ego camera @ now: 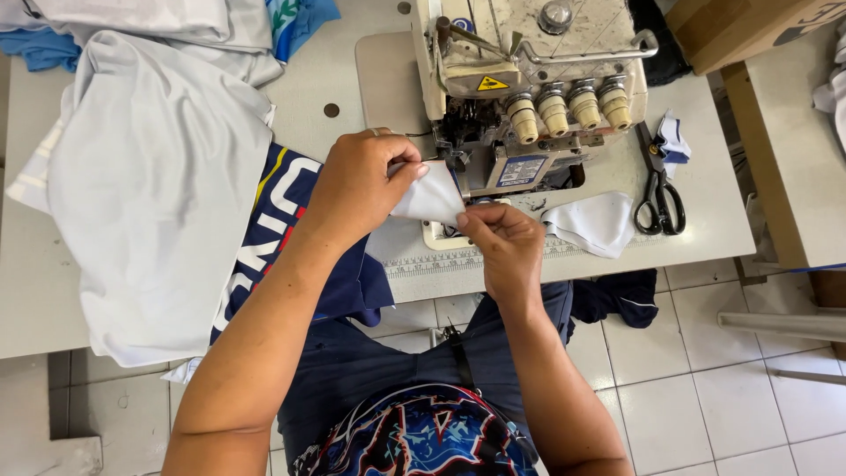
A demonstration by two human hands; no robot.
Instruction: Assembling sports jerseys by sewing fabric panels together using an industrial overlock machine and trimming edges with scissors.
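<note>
Nearest the camera, over the person's lap, the right hand [504, 242] pinches the near corner of a small white fabric piece [432, 196] between thumb and fingertips. Just beyond, the left hand [361, 181] grips the same piece from the left, fingers curled over its upper edge. Between them the piece sits at the front of the sewing machine [529, 79], right beside the needle area. A loose white scrap [595, 222] lies to the right on the bench [714, 211], with black scissors [659, 198] past it. A pale garment [159, 194] and a navy printed one [282, 229] spread to the left. Both sets of fingertips are very close to the needle and cutter; my judgement is that a slip could nick a finger, or uneven tension could skew the seam.
</note>
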